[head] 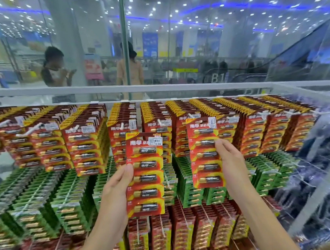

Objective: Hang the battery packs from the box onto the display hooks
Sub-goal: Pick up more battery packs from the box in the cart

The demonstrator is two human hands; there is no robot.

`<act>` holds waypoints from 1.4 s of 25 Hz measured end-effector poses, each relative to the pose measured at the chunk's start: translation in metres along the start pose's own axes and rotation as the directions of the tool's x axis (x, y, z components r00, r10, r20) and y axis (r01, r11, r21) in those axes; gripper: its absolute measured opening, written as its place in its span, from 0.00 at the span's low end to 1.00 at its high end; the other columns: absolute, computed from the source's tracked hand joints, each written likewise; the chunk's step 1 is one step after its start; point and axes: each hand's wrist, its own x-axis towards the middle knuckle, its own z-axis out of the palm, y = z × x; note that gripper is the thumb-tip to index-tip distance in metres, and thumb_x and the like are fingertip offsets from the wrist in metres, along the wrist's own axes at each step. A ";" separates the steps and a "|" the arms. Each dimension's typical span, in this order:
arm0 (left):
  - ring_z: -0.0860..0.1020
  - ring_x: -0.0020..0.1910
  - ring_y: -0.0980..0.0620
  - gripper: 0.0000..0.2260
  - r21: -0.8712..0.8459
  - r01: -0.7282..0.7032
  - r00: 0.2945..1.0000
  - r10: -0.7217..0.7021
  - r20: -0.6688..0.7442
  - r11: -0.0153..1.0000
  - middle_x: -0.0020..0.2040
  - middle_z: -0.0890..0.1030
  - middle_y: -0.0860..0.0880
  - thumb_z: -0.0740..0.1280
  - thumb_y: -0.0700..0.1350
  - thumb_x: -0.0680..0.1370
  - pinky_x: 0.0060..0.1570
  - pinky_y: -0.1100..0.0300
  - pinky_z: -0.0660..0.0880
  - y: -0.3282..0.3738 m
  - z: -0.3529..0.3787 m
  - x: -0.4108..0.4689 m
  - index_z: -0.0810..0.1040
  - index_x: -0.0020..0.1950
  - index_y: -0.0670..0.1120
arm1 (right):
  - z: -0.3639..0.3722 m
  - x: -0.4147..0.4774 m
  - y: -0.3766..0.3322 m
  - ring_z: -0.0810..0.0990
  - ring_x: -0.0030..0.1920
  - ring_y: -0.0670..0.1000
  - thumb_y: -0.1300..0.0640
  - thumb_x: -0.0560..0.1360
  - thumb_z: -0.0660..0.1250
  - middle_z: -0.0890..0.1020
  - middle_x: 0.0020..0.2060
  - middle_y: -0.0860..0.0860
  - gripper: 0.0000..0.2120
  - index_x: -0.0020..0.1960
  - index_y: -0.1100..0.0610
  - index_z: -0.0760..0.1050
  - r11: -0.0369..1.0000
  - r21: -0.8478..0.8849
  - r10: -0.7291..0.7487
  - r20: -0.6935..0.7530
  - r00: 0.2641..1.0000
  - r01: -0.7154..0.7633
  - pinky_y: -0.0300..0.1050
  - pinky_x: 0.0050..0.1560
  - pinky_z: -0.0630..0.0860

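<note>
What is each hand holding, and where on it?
Left hand pinches one red-and-yellow card battery pack by its left edge; right hand pinches a second pack by its right edge.

Red-and-yellow battery packs (pixel 145 173) above green packs (pixel 69 206)

One left hand (pixel 115 186), one right hand (pixel 231 157), two held battery packs (pixel 145 175) (pixel 205 153), two people (pixel 55 67) (pixel 129 67).

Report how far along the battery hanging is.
Done: the top-row hooks already carry dense hung packs. In hand: the left hand holds the left pack; the right hand holds the right pack at that row, not clearly hooked. Left: both packs; box unseen.
</note>
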 end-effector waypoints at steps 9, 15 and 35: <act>0.86 0.53 0.38 0.15 0.042 -0.019 1.000 0.019 0.012 0.999 0.56 0.87 0.42 0.64 0.53 0.83 0.59 0.37 0.79 -0.005 0.031 0.013 0.83 0.63 0.48 | 0.008 0.024 0.002 0.87 0.52 0.57 0.46 0.85 0.61 0.88 0.50 0.50 0.13 0.55 0.48 0.84 0.999 -0.039 0.037 0.051 0.998 -0.035 0.63 0.57 0.82; 0.85 0.59 0.42 0.18 0.086 -0.027 0.999 0.025 0.020 0.996 0.59 0.87 0.47 0.67 0.58 0.81 0.64 0.38 0.77 -0.005 0.049 0.034 0.82 0.65 0.51 | 0.012 0.041 0.007 0.85 0.41 0.40 0.46 0.86 0.58 0.87 0.42 0.40 0.13 0.51 0.45 0.81 0.996 -0.082 0.041 0.117 0.992 -0.031 0.40 0.43 0.80; 0.75 0.35 0.56 0.13 0.404 -0.271 0.912 0.367 -0.182 0.874 0.34 0.79 0.57 0.65 0.57 0.83 0.44 0.47 0.77 -0.027 0.055 0.080 0.85 0.52 0.52 | 0.040 0.077 0.035 0.80 0.39 0.50 0.44 0.83 0.64 0.82 0.36 0.50 0.15 0.55 0.55 0.82 0.973 -0.223 -0.102 -0.166 0.981 0.064 0.49 0.49 0.78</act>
